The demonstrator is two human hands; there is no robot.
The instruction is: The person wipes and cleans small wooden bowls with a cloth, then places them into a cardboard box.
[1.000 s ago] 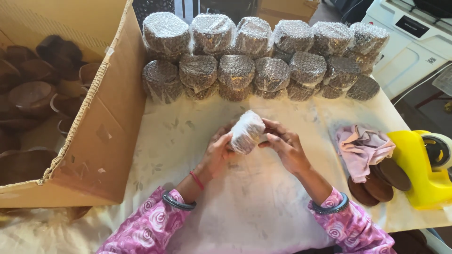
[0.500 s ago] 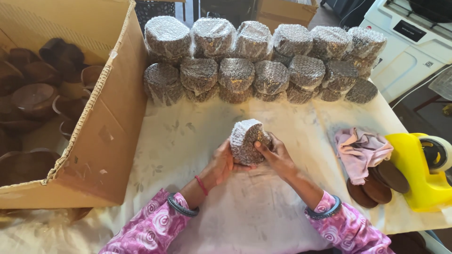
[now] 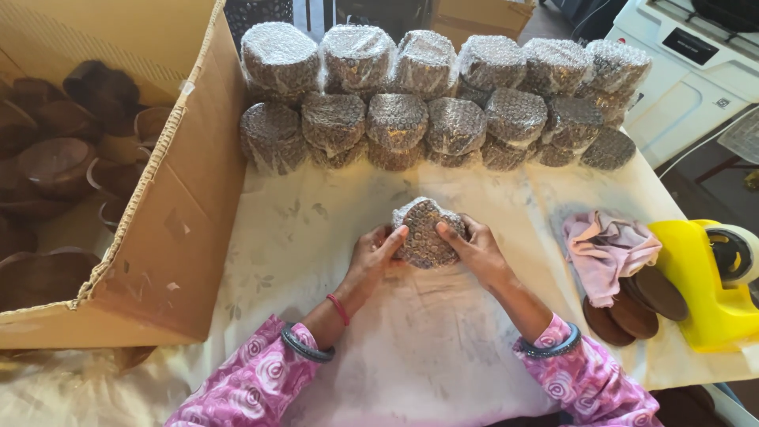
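Starting at the left, an open cardboard box (image 3: 170, 237) sits on the table (image 3: 427, 348), and inside it lie dark brown wooden bowls (image 3: 55, 162), unwrapped. Beside it, along the far edge of the table, wrapped bundles (image 3: 431, 99) are stacked in two rows, each covered in bubble wrap.

At the middle of the table both hands hold one more bundle (image 3: 425, 231) just above the surface. The left hand (image 3: 373, 257) cups its left side with the thumb laid across the front; the right hand (image 3: 474, 249) closes on the right side, thumb also on the front. Both are wrapped snugly round it, not spread wide.

The bundle looks light and round, with a hard core under a soft, springy skin. The plastic is likely slippery, so a two-sided hold across the widest part seems safest.

To the right lie a pink cloth (image 3: 607, 249), a few brown discs (image 3: 632, 304) and a yellow tape dispenser (image 3: 711, 285).
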